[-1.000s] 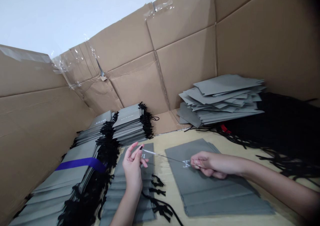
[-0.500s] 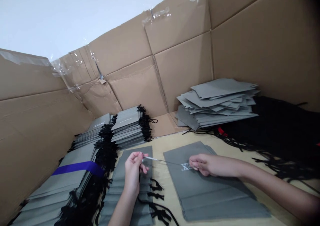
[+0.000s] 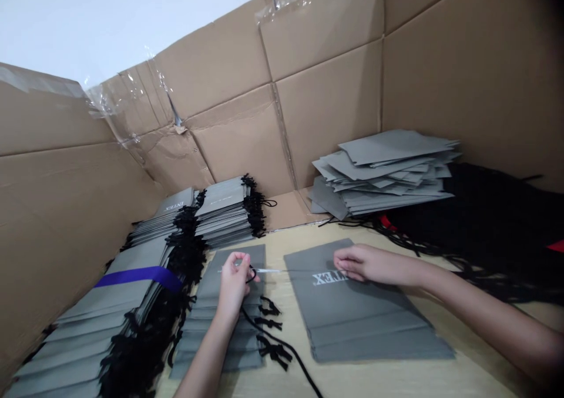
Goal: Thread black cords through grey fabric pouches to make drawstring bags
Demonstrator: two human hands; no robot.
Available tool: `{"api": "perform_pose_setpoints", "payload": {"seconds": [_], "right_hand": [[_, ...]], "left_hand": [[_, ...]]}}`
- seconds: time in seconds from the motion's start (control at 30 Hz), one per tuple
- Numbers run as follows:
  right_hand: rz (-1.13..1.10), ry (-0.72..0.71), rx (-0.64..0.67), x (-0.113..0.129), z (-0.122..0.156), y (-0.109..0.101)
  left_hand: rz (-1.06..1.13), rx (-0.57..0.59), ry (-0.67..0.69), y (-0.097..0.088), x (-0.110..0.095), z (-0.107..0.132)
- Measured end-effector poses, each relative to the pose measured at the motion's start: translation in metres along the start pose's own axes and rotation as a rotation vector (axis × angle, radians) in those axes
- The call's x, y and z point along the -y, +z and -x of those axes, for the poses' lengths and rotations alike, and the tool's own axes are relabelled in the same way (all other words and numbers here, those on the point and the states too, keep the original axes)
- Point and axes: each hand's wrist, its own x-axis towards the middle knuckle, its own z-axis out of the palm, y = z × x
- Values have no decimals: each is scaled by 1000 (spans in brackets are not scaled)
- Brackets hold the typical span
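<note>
my left grip (image 3: 233,281) pinches a black drawstring (image 3: 252,276), its thin white rod (image 3: 268,270) lying crosswise toward my right grip (image 3: 353,263), loosely spread on the grey intex bag (image 3: 335,321).

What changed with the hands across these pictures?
The right hand drew back from the thin silvery rod, seemingly letting go, and now lies open over the grey INTEX bag. The left hand now has a black cord loop at its fingers. The stacked bags stayed as they were.
</note>
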Motion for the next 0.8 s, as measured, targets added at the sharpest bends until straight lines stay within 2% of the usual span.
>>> {"api": "perform_pose_setpoints", "payload": {"seconds": [0.1,0.2,0.4,0.57,0.8], "right_hand": [[120,9,-122,10,1,7],[242,-42,-272,31,1,21],[258,-163,-330,80,-14,65],[272,-90,-478,83,-17,86],[264,-108,-559,85,-9,88]], "left_hand": [[22,62,-30,9,3,5],[55,127,-60,19,5,14],[76,224,-76,36,6,33],[66,216,-21,35,9,32],[1,249,63,37,15,40]]}}
